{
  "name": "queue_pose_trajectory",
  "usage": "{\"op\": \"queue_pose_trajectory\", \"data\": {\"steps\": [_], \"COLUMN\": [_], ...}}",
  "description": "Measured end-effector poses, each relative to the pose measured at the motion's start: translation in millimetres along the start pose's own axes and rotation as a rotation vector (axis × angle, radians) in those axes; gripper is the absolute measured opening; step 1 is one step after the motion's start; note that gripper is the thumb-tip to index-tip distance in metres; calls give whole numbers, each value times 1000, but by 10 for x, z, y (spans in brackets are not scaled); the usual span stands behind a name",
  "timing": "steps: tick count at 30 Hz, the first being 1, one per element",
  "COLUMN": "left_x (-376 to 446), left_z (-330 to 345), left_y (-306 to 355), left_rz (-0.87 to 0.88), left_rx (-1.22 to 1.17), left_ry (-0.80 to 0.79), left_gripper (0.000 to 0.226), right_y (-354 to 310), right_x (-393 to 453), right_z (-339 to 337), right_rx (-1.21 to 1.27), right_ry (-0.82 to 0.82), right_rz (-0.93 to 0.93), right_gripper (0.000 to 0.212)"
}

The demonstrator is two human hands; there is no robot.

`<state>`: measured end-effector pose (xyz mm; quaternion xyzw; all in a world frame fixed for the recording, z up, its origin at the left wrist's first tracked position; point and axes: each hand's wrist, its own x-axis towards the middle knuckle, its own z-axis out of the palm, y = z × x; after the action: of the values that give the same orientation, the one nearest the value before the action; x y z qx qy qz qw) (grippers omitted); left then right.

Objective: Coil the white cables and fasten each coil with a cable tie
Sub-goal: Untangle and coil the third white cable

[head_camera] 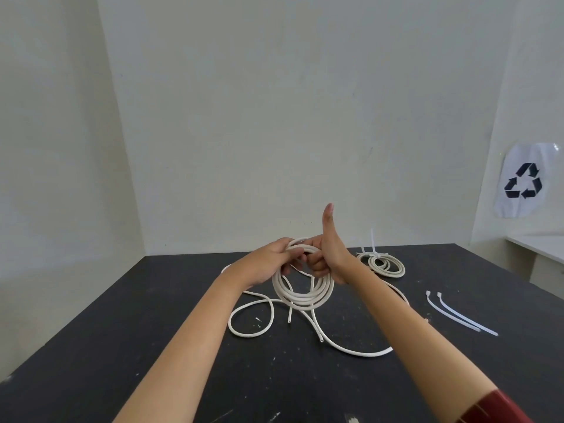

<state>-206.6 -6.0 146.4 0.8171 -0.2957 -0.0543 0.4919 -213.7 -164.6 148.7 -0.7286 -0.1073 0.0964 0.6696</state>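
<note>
A coil of white cable (302, 293) hangs upright above the black table (152, 331), held at its top by both hands. My left hand (270, 261) pinches the top of the loops from the left. My right hand (331, 257) has its fingers curled through the coil and its thumb pointing straight up. Loose cable (250, 319) trails from the coil in loops over the table, with two cut ends below the coil. A finished coil (386, 265) bound with a cable tie lies at the back right. Two loose cable ties (457, 314) lie to the right.
White walls stand close behind and to the left of the table. A white sheet with a recycling symbol (523, 181) hangs on the right wall. A white counter (540, 248) sits past the table's right edge.
</note>
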Motion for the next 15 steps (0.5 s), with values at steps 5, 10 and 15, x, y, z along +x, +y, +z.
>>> {"op": "queue_pose_trajectory", "data": {"steps": [5,10,15], "left_x": [-13,35,18], "left_z": [0,10,49], "left_y": [52,-12,-100], "left_rz": [-60,-44,2], "left_rx": [91,233,116], "left_ry": [23,188,351], "left_gripper": [28,34,36], "right_y": [7,56,86], "right_x": [32,66,21], "right_z": [20,60,-47], "right_rx": [-31,-181,-159], "right_ry": [62,181,217], "right_rz": [-39,-116,-109], "right_gripper": [100,96,78]}}
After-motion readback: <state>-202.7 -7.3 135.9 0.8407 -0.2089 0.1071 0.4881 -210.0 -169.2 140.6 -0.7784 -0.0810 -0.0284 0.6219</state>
